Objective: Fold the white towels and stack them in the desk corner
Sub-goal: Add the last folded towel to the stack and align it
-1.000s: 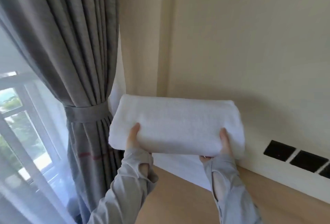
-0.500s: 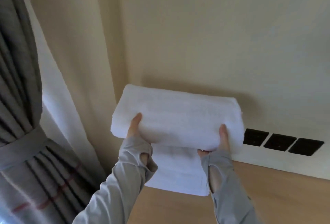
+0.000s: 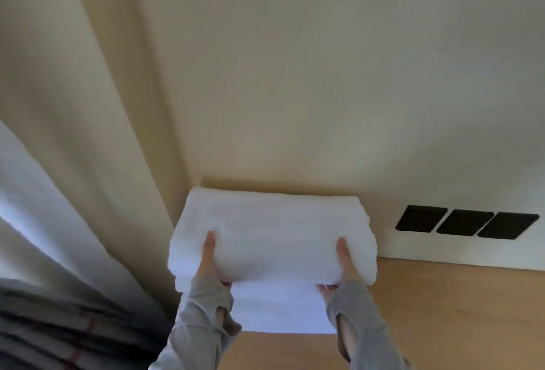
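Between left hand (image 3: pixel 210 263) and right hand (image 3: pixel 345 266), folded towel (image 3: pixel 271 231) is gripped.

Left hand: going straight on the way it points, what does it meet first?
Beyond the folded towel the left hand grips, the cream wall; the towel's far edge would likely touch first. Depth unclear.

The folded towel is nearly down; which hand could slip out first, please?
Likely the right hand: bare desk lies beside its end of the folded towel; the left hand sits by the wall corner.
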